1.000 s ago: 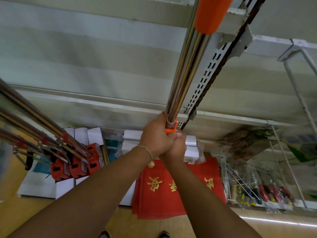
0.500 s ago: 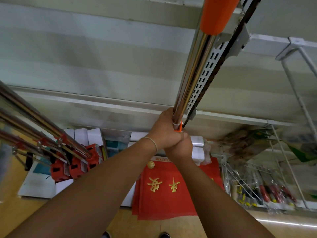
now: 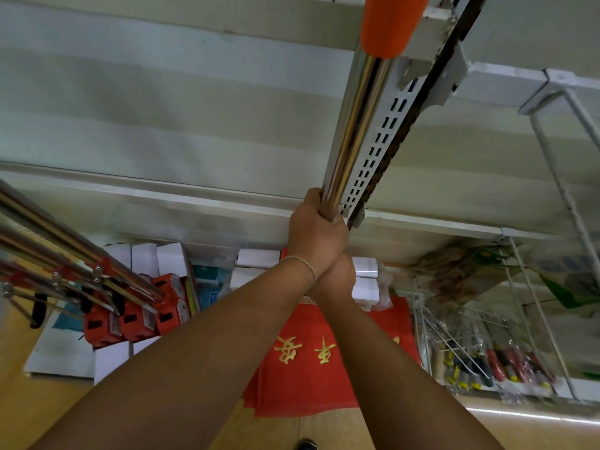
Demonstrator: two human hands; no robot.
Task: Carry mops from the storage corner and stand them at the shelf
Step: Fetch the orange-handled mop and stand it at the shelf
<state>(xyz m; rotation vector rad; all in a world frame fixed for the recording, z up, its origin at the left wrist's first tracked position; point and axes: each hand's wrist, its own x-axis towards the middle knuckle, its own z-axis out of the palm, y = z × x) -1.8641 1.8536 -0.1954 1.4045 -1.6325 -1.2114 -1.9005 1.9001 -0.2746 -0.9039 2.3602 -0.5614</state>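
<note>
Mop pole [image 3: 354, 131] gripped by left hand [image 3: 316, 233] w/ right hand [image 3: 336, 276] wrapped just below — held upright beside shelf post [image 3: 378, 141].

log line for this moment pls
hands: left hand over right hand, both gripping mop pole | pole: against shelf upright | other mops: left

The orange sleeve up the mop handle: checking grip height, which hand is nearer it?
Left. The left hand grips the mop handle higher, toward the orange sleeve; the right hand sits just below it.
</note>
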